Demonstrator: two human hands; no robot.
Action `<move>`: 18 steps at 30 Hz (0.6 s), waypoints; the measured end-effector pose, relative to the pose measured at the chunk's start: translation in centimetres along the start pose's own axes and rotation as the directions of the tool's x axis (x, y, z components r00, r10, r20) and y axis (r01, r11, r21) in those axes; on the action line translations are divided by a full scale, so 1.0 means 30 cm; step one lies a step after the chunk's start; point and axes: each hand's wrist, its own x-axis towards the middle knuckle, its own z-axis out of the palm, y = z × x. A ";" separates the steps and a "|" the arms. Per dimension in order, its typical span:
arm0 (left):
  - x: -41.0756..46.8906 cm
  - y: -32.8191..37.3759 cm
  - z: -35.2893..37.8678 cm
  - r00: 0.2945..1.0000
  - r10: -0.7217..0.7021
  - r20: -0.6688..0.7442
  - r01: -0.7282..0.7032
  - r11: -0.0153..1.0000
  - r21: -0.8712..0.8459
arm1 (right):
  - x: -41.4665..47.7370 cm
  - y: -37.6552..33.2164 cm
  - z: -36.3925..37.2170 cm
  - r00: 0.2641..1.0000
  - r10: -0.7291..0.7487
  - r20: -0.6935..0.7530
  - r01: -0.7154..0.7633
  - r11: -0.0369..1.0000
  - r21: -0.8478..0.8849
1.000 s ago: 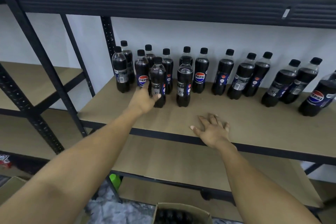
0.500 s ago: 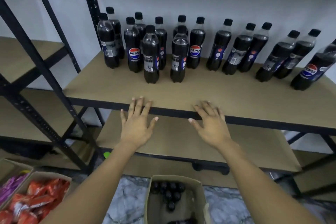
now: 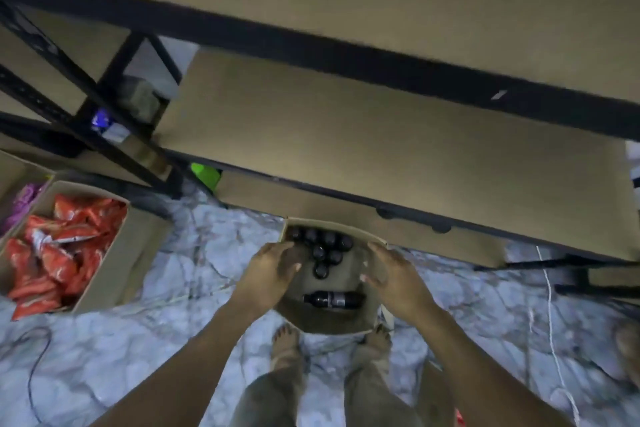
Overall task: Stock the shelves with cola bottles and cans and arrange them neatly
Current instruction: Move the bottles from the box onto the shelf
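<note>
Cola bottles (image 3: 322, 248) are standing upright in a tight cluster at the far left corner of an open cardboard box (image 3: 332, 329), with only their dark caps showing from above. A single cola bottle (image 3: 332, 299) is lying on its side along the box's near edge, cap pointing left. The box is sitting on the marbled floor (image 3: 121, 340), its far edge tucked under the front edge of the low shelf board (image 3: 346, 135) and its near edge just beyond the person's bare feet (image 3: 287, 340). Left hand (image 3: 273, 267) is hovering over the box's left edge, released, fingers stretched toward the upright cluster and gripping nothing; whether the fingertips are touching a cap, cannot tell (motion blur). Right hand (image 3: 394, 274) is hovering over the box's right edge, also released, fingers loosely spread and holding nothing. To the left, well apart, a second carton (image 3: 114, 260) is holding red snack packets (image 3: 59, 246). A green object (image 3: 206, 175) is showing under the low shelf board's left corner. A white cord (image 3: 550, 322) is trailing across the floor at the right.
</note>
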 end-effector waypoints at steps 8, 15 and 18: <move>0.348 -0.430 0.553 0.959 -0.232 0.163 0.236 0.972 0.000 | 0.521 0.374 0.391 0.985 0.129 0.117 -0.131 0.991 0.011; 0.627 -0.679 0.933 0.955 -0.205 0.215 0.220 0.974 -0.050 | 0.923 0.578 0.652 0.996 0.076 0.055 -0.070 0.992 -0.106; 0.683 -0.717 1.037 0.968 -0.177 0.177 0.188 0.981 -0.049 | 1.022 0.622 0.713 0.997 0.064 0.051 -0.058 0.992 -0.115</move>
